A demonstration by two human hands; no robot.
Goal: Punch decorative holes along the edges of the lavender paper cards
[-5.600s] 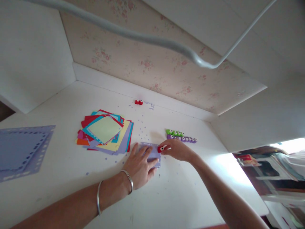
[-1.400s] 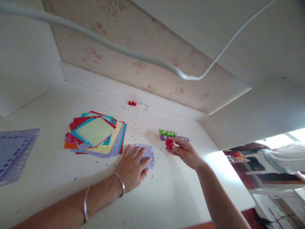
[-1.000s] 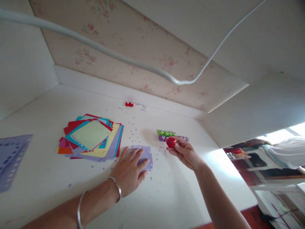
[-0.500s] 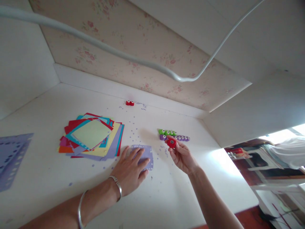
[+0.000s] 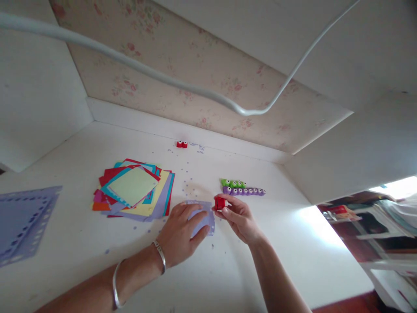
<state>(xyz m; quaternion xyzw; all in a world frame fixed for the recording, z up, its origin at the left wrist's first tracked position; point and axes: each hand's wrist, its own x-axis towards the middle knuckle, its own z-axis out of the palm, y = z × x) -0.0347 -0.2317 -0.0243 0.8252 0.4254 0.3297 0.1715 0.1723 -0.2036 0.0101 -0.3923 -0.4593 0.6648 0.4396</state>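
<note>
My left hand (image 5: 184, 232) rests with bent, spread fingers over a small purple sheet (image 5: 206, 219) that has punched holes along its edges. Nothing shows gripped in it. A small red punch (image 5: 221, 203) is held between the thumb and fingers of my right hand (image 5: 239, 217), just right of the sheet's upper corner. Behind that hand stand a row of green punches (image 5: 235, 184) and a longer row of purple punches (image 5: 246, 191), each with a white-and-black round top. Two more red punches (image 5: 182, 144) sit near the back wall.
A fanned stack of coloured paper (image 5: 133, 187) lies left of my left hand. Larger purple sheets with punched borders (image 5: 26, 221) are at the far left. Small purple dots lie scattered on the white table (image 5: 283, 243). A white cable (image 5: 195, 89) hangs across the upper view.
My right hand has moved left with the red punch, which has turned, and is closer to the purple sheet. My left fingers have bent more. The camera view has shifted slightly.
</note>
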